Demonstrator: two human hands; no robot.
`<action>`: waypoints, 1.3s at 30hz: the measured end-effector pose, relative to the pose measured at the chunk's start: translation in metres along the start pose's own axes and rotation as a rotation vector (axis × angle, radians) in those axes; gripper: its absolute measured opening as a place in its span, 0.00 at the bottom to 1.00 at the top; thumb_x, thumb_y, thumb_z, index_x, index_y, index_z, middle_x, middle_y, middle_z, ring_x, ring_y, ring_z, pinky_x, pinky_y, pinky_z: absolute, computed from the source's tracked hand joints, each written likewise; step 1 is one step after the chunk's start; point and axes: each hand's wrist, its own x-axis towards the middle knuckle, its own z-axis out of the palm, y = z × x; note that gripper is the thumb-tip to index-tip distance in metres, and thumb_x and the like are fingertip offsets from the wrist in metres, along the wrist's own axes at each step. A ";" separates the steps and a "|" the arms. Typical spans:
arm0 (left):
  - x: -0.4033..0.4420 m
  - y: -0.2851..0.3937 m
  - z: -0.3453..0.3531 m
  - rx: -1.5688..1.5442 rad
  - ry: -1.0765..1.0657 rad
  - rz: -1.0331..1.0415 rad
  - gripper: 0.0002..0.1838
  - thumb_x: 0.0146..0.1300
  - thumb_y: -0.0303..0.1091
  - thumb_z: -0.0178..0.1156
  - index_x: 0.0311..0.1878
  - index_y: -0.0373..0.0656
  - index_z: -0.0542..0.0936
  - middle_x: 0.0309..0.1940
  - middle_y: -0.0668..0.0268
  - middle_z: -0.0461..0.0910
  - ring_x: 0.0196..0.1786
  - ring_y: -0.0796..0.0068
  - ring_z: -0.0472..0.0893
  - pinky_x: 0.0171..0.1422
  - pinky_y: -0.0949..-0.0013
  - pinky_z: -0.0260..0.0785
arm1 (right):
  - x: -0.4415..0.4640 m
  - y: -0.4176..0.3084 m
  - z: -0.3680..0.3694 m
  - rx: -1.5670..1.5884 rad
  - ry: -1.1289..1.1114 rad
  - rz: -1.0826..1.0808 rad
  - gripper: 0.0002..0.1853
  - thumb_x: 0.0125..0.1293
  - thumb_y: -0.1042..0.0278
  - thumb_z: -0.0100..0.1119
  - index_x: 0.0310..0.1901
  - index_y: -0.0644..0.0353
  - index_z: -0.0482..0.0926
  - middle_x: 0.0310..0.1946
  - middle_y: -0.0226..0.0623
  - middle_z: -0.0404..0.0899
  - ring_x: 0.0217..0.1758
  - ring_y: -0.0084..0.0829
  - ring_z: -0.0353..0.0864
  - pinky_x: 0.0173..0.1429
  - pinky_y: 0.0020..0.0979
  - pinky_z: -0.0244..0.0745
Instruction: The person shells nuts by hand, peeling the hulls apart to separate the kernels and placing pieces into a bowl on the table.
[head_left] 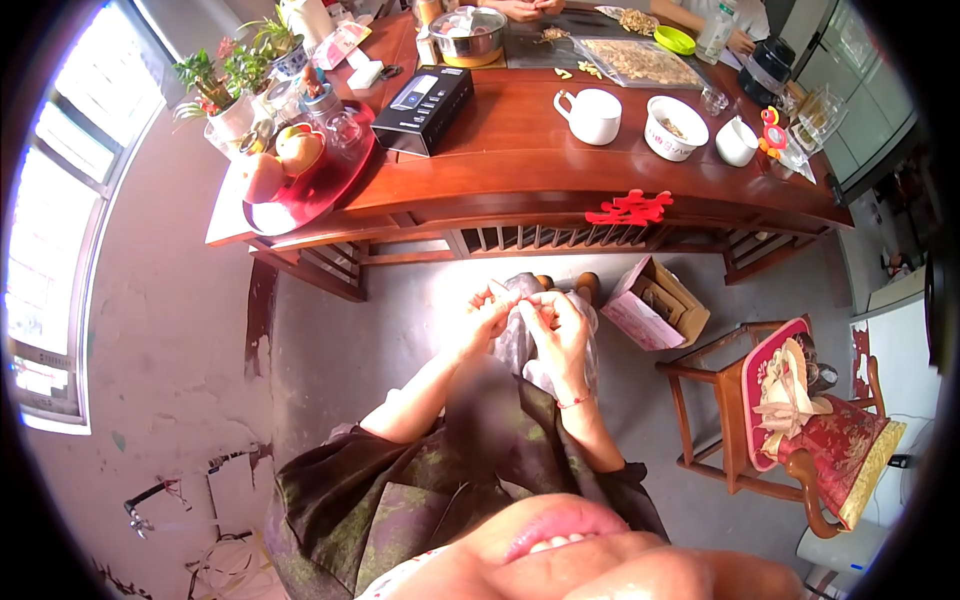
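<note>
Both the left hand [484,318] and the right hand [560,325] are raised over the lap, just beside each other, between the person's body and the counter [520,180]. On each, the grip is drawn in, with fingers bent and thumb near the index finger; the fingertips of the two hands almost meet. A small piece may be pinched there, but at this scale I can't tell. Greyish, see-through plastic [513,348] covers the legs just below the hands. A red bracelet [575,402] circles the right wrist.

On the floor to the right of the legs is a pink cardboard box [645,305], its top flaps raised. Farther right, a wooden chair [733,400] carries a pale hat [785,385] and a red patterned cushion [845,440].

Along the counter's left end, a red tray [345,178] holds fruit [300,152], with a black box [424,108] just to its right. Right of centre stand a white mug [597,118], a white bowl [672,140] with small bits inside, and a white cup [736,145]. Behind them lie a flat clear bag [645,65] of pale brown pieces and a green dish [674,40]. Another person's hands [520,9] rest at the far edge.
</note>
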 end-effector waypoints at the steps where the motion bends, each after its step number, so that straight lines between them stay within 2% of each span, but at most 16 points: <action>1: -0.001 0.000 -0.001 0.022 -0.004 0.010 0.09 0.63 0.33 0.62 0.29 0.44 0.72 0.15 0.77 0.63 0.15 0.89 0.56 0.20 0.80 0.45 | -0.001 0.000 -0.001 -0.019 -0.017 -0.008 0.05 0.61 0.73 0.63 0.36 0.63 0.79 0.16 0.19 0.66 0.20 0.09 0.60 0.24 0.17 0.55; 5: -0.001 0.000 -0.001 0.027 0.013 0.026 0.10 0.62 0.32 0.62 0.29 0.43 0.72 0.15 0.77 0.63 0.15 0.89 0.56 0.19 0.80 0.45 | -0.002 0.002 -0.002 0.041 -0.064 0.041 0.06 0.63 0.71 0.61 0.35 0.65 0.79 0.19 0.21 0.71 0.21 0.09 0.61 0.24 0.17 0.57; 7: -0.001 0.000 -0.002 0.039 0.000 -0.011 0.08 0.62 0.32 0.62 0.31 0.41 0.74 0.15 0.76 0.64 0.15 0.89 0.56 0.19 0.80 0.45 | -0.002 -0.003 -0.006 0.202 -0.208 0.230 0.08 0.65 0.68 0.58 0.35 0.65 0.80 0.21 0.21 0.74 0.22 0.09 0.62 0.24 0.16 0.56; 11: -0.004 -0.003 -0.005 -0.012 -0.019 -0.030 0.07 0.63 0.33 0.61 0.35 0.39 0.77 0.14 0.76 0.63 0.15 0.88 0.56 0.19 0.81 0.46 | -0.005 -0.002 -0.008 0.287 -0.209 0.358 0.09 0.67 0.67 0.56 0.35 0.64 0.80 0.21 0.20 0.73 0.20 0.08 0.60 0.23 0.15 0.53; 13: -0.007 0.001 -0.003 -0.025 -0.055 -0.060 0.08 0.63 0.32 0.60 0.39 0.38 0.78 0.18 0.73 0.69 0.16 0.89 0.57 0.20 0.82 0.47 | -0.007 -0.004 -0.007 0.532 -0.152 0.424 0.09 0.68 0.66 0.55 0.34 0.62 0.80 0.20 0.18 0.70 0.19 0.07 0.56 0.22 0.14 0.48; 14: -0.008 0.002 -0.001 -0.024 -0.054 -0.061 0.08 0.63 0.32 0.60 0.39 0.38 0.78 0.18 0.73 0.69 0.16 0.89 0.57 0.20 0.82 0.47 | -0.007 -0.004 -0.007 0.533 -0.152 0.425 0.09 0.68 0.66 0.55 0.34 0.62 0.80 0.20 0.18 0.70 0.19 0.07 0.56 0.22 0.14 0.48; 16: -0.009 0.004 0.002 0.006 -0.019 -0.036 0.08 0.63 0.32 0.60 0.40 0.37 0.79 0.24 0.70 0.76 0.17 0.89 0.59 0.20 0.82 0.48 | -0.008 -0.004 -0.006 0.525 -0.155 0.401 0.09 0.68 0.67 0.55 0.33 0.61 0.79 0.19 0.16 0.67 0.18 0.07 0.55 0.21 0.14 0.47; 17: -0.009 0.003 0.001 0.007 -0.019 -0.036 0.08 0.63 0.32 0.60 0.40 0.37 0.79 0.24 0.70 0.76 0.17 0.89 0.59 0.20 0.82 0.48 | -0.009 -0.003 -0.006 0.526 -0.155 0.401 0.09 0.68 0.67 0.55 0.33 0.61 0.79 0.19 0.16 0.67 0.18 0.07 0.55 0.21 0.14 0.47; 19: -0.009 0.002 -0.002 0.003 -0.063 -0.003 0.07 0.62 0.31 0.60 0.40 0.37 0.79 0.30 0.67 0.79 0.18 0.90 0.60 0.20 0.82 0.48 | -0.009 -0.003 -0.006 0.497 -0.152 0.385 0.09 0.69 0.67 0.54 0.33 0.61 0.79 0.19 0.16 0.66 0.18 0.07 0.54 0.21 0.14 0.47; 26: -0.011 0.004 -0.002 0.033 -0.067 -0.010 0.08 0.62 0.30 0.61 0.41 0.37 0.80 0.29 0.67 0.79 0.18 0.89 0.61 0.21 0.82 0.49 | -0.009 -0.006 -0.008 0.511 -0.194 0.420 0.10 0.69 0.66 0.54 0.32 0.60 0.78 0.19 0.15 0.64 0.18 0.07 0.53 0.21 0.14 0.47; 28: -0.012 0.004 -0.001 0.033 -0.060 -0.005 0.08 0.61 0.30 0.61 0.41 0.36 0.80 0.26 0.68 0.78 0.19 0.89 0.61 0.21 0.82 0.49 | -0.009 -0.008 -0.007 0.537 -0.206 0.447 0.10 0.69 0.66 0.52 0.30 0.59 0.76 0.17 0.18 0.61 0.17 0.10 0.55 0.20 0.15 0.46; 34: -0.013 0.003 -0.003 0.016 -0.081 -0.013 0.08 0.61 0.29 0.61 0.41 0.36 0.80 0.23 0.71 0.75 0.19 0.89 0.61 0.22 0.82 0.51 | -0.011 -0.008 -0.005 0.563 -0.181 0.423 0.10 0.69 0.66 0.52 0.30 0.59 0.75 0.17 0.18 0.62 0.17 0.09 0.56 0.20 0.15 0.47; 39: -0.013 0.006 0.000 -0.004 -0.090 -0.023 0.08 0.61 0.28 0.61 0.41 0.36 0.80 0.25 0.70 0.76 0.19 0.89 0.61 0.22 0.82 0.51 | -0.011 -0.010 -0.004 0.556 -0.167 0.437 0.10 0.69 0.66 0.51 0.30 0.59 0.75 0.17 0.18 0.62 0.17 0.09 0.57 0.20 0.14 0.47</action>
